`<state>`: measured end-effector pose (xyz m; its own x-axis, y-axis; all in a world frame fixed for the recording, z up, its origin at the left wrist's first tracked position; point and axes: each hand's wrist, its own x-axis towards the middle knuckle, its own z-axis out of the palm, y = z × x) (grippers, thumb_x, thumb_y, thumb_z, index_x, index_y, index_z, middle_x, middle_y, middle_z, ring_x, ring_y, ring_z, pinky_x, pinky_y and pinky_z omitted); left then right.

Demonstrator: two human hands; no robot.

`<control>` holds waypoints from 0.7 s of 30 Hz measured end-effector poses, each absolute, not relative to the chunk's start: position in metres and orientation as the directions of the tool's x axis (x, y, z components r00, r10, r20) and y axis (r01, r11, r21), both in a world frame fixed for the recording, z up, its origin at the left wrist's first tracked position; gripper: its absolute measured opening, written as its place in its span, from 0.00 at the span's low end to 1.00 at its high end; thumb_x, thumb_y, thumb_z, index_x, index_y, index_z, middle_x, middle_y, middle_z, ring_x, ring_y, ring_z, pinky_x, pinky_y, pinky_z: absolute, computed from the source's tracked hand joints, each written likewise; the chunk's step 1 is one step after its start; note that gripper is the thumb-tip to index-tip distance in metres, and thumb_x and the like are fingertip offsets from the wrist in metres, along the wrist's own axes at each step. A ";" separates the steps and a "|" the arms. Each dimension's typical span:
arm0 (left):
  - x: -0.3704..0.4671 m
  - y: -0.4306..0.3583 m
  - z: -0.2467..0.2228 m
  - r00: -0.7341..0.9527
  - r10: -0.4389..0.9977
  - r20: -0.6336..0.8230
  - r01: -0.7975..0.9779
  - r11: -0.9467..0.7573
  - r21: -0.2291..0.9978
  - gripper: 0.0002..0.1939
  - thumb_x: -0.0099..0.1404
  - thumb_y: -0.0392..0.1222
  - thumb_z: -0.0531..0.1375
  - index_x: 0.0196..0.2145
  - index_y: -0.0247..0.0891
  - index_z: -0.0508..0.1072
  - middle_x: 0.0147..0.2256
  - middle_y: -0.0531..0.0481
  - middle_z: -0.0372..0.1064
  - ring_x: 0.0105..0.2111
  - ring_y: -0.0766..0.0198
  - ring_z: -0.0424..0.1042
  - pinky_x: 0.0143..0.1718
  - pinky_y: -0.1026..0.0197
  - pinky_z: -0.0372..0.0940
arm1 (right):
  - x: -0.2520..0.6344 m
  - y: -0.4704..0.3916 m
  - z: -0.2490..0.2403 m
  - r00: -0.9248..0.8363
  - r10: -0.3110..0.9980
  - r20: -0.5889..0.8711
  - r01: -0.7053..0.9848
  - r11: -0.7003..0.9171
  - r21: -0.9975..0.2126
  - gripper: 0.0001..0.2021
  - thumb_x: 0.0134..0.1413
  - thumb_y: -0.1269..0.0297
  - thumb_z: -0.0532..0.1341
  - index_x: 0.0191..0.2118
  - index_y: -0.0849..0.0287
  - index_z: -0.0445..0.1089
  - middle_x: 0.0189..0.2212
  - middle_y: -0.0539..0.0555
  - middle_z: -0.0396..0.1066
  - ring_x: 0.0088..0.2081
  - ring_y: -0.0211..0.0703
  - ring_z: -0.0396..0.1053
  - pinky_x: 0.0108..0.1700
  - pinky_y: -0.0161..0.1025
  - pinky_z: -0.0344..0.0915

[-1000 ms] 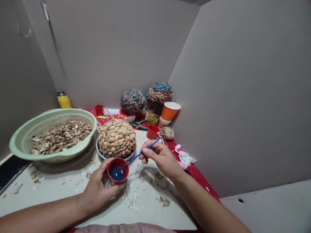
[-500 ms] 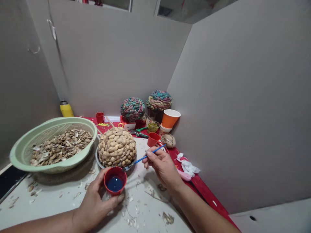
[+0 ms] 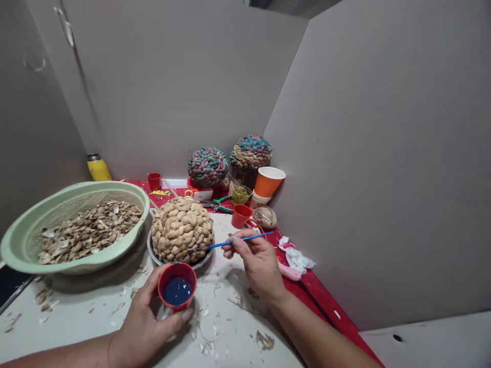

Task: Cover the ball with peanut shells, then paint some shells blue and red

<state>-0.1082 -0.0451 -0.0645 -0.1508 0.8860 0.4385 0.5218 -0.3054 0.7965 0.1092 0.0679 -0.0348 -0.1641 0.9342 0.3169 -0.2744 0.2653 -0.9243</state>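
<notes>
While the left hand clasps a cup, the right hand pinches a brush aimed at the nine-o'clock peanut ball.

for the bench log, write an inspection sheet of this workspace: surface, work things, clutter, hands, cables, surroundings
Surface: flat white tabletop, littered with pale shell fragments
Work things: round tan peanut-shell ball in a grey metal bowl; small red plastic cup with dark blue liquid; thin blue-handled paintbrush, tip at the ball's lower side, contact uncertain
Clutter: pale green plastic colander of brown shells; two multicoloured round shell balls; orange paper cup; crumpled white tissue-like scrap
Hands: left hand holds the small red plastic cup; right hand holds the paintbrush in its fingers
Cables: thin dark line at far left, possibly a cord
Surroundings: plain grey partition walls
</notes>
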 end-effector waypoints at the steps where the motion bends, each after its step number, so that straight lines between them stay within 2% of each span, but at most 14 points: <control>1: -0.107 -0.045 -0.063 -0.148 0.886 0.440 0.524 -0.307 0.795 0.26 0.53 0.46 0.70 0.49 0.38 0.73 0.44 0.43 0.79 0.42 0.53 0.80 0.45 0.56 0.75 | 0.109 0.067 -0.034 -0.159 0.933 0.323 -0.262 0.276 -0.925 0.12 0.56 0.54 0.69 0.33 0.57 0.73 0.25 0.50 0.78 0.24 0.37 0.74 0.32 0.34 0.73; 6: -0.106 -0.046 -0.059 -0.127 0.878 0.462 0.528 -0.334 0.781 0.25 0.52 0.45 0.70 0.48 0.38 0.73 0.41 0.44 0.81 0.39 0.55 0.81 0.42 0.58 0.76 | 0.113 0.072 -0.034 -0.123 0.924 0.361 -0.238 0.326 -0.915 0.11 0.57 0.54 0.68 0.34 0.57 0.73 0.25 0.50 0.78 0.25 0.36 0.74 0.32 0.34 0.73; 11: -0.107 -0.047 -0.062 -0.125 0.871 0.475 0.556 -0.335 0.761 0.28 0.51 0.45 0.71 0.49 0.39 0.72 0.43 0.44 0.81 0.40 0.53 0.81 0.44 0.56 0.76 | 0.119 0.077 -0.038 -0.095 0.923 0.372 -0.257 0.338 -0.905 0.10 0.58 0.56 0.68 0.34 0.56 0.74 0.25 0.49 0.78 0.25 0.35 0.74 0.32 0.31 0.71; 21: -0.102 -0.046 -0.055 -0.061 0.878 0.475 0.534 -0.374 0.759 0.25 0.53 0.41 0.70 0.48 0.41 0.72 0.43 0.46 0.80 0.41 0.55 0.81 0.44 0.59 0.76 | 0.115 0.062 -0.032 -0.199 0.926 0.322 -0.236 0.274 -0.932 0.09 0.56 0.56 0.69 0.34 0.56 0.76 0.25 0.50 0.79 0.28 0.36 0.76 0.34 0.30 0.72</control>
